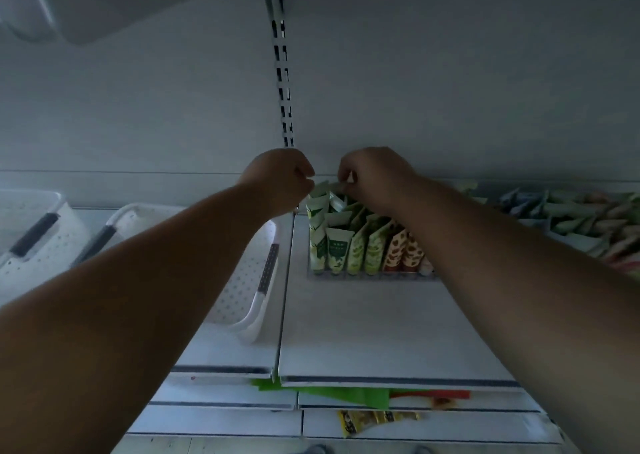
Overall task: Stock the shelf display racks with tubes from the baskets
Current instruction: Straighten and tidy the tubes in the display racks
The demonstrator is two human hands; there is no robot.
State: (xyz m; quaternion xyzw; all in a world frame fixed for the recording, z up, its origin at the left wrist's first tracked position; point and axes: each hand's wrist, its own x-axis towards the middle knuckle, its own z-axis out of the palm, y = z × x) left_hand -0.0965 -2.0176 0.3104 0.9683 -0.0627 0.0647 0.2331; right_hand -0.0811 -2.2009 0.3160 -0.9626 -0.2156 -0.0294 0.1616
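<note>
From the head camera, both bare forearms reach up the middle of the frame toward the back of a white shelf (pixel 363 329). The left hand (pixel 280 180) sits just left of centre with its fingers curled into a loose fist; whether it pinches anything cannot be told, since the fingertips are turned away. The right hand (pixel 374 176) is just beside it, right of centre, fingers curled downward and pinching the top edge of a pale tube (pixel 337 187) at the back of the rack.

The display rack (pixel 372 275), a clear low-fronted tray, stands on the shelf right of centre, below the right hand. It holds upright tubes in rows: white-and-green tubes (pixel 335 249) at the left, light green ones (pixel 375 249) in the middle, and red-brown patterned ones (pixel 403 251) toward the right, partly hidden by the right forearm. More tubes in mixed pale colours (pixel 585 218) fill the far right of the frame; they are blurred.

At the left of the frame stand two white perforated baskets with dark grips: one (pixel 249 280) under the left forearm, near the shelf's seam, the other (pixel 31 232) at the left edge. What they contain cannot be seen.

A slotted upright strip (pixel 282 83) runs down the back wall at centre top. At the bottom, lower shelves show a green sheet (pixel 346 396) and a yellow packet (pixel 377 419).
</note>
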